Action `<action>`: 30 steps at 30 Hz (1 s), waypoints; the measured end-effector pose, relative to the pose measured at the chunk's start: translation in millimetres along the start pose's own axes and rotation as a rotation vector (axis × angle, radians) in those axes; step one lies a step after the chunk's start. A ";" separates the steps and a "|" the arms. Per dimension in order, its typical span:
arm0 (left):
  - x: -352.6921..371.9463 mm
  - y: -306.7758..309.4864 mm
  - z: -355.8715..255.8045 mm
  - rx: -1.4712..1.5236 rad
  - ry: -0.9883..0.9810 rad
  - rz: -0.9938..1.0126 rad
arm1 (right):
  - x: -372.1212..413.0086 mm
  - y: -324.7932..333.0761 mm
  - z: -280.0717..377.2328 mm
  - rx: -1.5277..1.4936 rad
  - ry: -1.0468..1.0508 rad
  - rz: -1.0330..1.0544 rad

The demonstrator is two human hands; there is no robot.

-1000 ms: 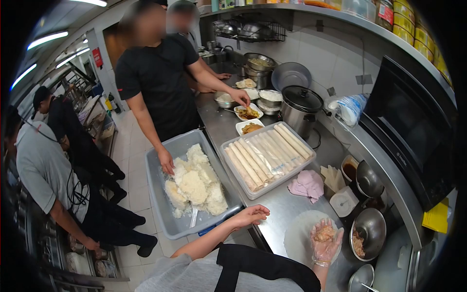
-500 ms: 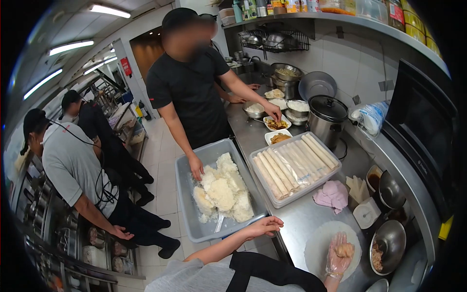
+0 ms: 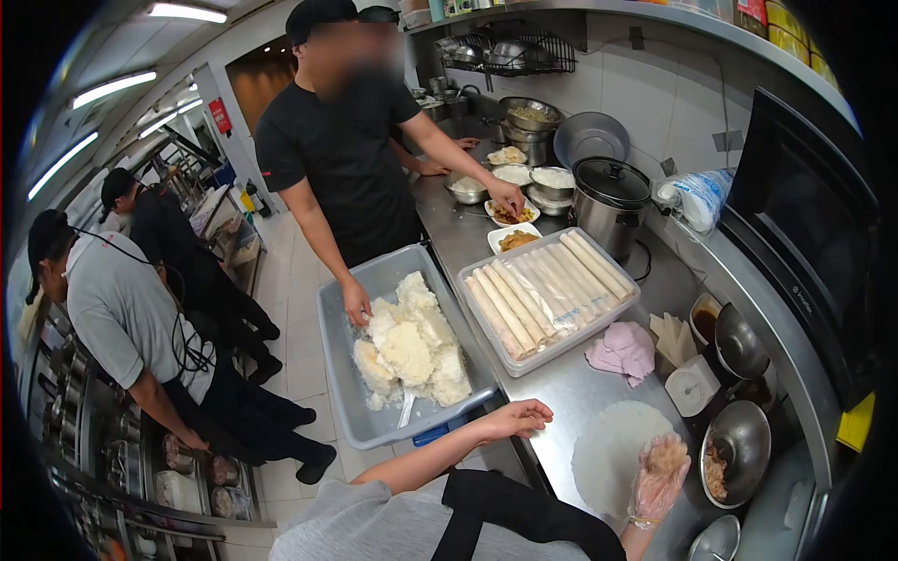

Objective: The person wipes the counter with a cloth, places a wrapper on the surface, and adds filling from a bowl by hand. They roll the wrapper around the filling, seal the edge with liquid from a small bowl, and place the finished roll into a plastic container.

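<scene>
My right hand (image 3: 653,494), in a clear plastic glove, holds a lump of pale minced filling (image 3: 667,456) across its fingers. It is over the right edge of a thin, round, translucent white wrapper sheet (image 3: 599,449) lying flat on the steel counter. Beside this hand on the right, a metal bowl (image 3: 751,435) has more of the filling (image 3: 715,473) inside. My bare left hand (image 3: 513,420) hovers near the counter's front edge, left of the sheet, its fingers loosely bent and apart with nothing in them.
A plastic tray of long white rolls (image 3: 613,309) and a pink cloth (image 3: 622,353) lie beyond the sheet. A small scale (image 3: 692,385) stands to the right. A co-worker (image 3: 332,159) reaches into a grey tub (image 3: 365,435) of white rice-like clumps and a small dish (image 3: 527,217).
My right hand has moved rightward with the filling, from over the sheet to its right edge, nearer the metal bowl. The whole view has shifted slightly; my left hand stays empty.
</scene>
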State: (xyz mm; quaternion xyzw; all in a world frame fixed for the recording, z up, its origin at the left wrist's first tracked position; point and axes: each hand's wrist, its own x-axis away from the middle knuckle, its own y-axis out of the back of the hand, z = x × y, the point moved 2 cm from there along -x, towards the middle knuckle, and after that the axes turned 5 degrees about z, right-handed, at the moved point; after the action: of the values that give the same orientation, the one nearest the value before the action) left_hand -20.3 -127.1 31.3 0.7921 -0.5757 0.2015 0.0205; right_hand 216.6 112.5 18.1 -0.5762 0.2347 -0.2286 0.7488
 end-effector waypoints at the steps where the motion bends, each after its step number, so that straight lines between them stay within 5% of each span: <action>1: -1.3 -0.8 -0.1 0.003 -0.003 -0.012 | -2.9 32.5 7.7 -0.043 -0.019 0.102; 3: -5.6 -1.5 -0.5 -0.001 -0.012 -0.013 | -4.1 46.3 12.5 -0.086 -0.040 0.209; 5: -7.5 -2.9 -3.4 0.012 -0.019 -0.013 | 1.5 42.6 3.8 -0.294 -0.130 -0.268; 16: -26.2 -8.7 -10.7 0.045 -0.029 -0.047 | -33.6 8.5 6.4 -0.193 -0.266 -0.266; 30: -24.1 -21.8 0.9 -0.041 -0.005 0.080 | 6.3 -22.6 6.3 -0.110 -0.110 0.046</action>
State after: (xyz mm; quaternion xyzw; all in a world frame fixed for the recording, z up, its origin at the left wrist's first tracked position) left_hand -6.2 -98.2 26.6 0.7685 -0.6109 0.1884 0.0271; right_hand 223.8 108.1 40.8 -0.6227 0.2185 -0.1660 0.7328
